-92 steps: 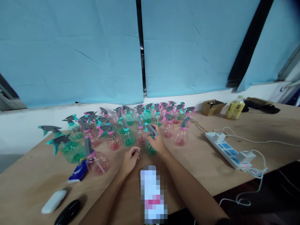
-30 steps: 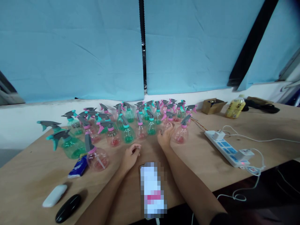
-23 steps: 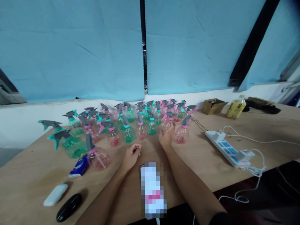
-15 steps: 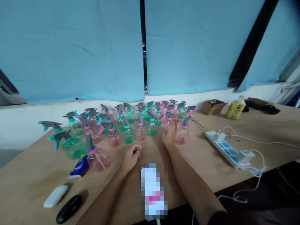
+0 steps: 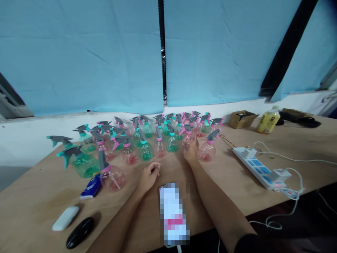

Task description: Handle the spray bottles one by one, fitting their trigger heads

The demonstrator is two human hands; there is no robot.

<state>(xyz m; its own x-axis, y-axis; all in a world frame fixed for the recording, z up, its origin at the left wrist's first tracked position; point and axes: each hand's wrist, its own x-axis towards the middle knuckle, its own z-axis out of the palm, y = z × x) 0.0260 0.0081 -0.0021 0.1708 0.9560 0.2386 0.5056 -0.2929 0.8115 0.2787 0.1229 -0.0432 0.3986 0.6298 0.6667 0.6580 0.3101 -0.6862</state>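
Observation:
My right hand (image 5: 191,150) is closed around the body of a clear pink spray bottle (image 5: 187,141), which stands on the table among the others. Just to its right is another pink spray bottle (image 5: 207,151) with a grey head. My left hand (image 5: 151,174) rests on the table with its fingers curled in, and I see nothing in it. Nearest to that hand are a green spray bottle (image 5: 146,151) and a slim pink one (image 5: 160,147). A phone (image 5: 172,211), its screen blurred out, lies between my forearms.
Many pink and green spray bottles (image 5: 86,165) crowd the table's left and back. A blue packet (image 5: 91,186), white case (image 5: 65,218) and black case (image 5: 79,232) lie at left. Right are a power strip (image 5: 259,169) with cables, a cardboard box (image 5: 242,120) and a yellow-labelled bottle (image 5: 268,121).
The view has shifted slightly, moving everything a little to the right. The held bottle and my right hand's fingers have changed position slightly; my left hand stays on the table.

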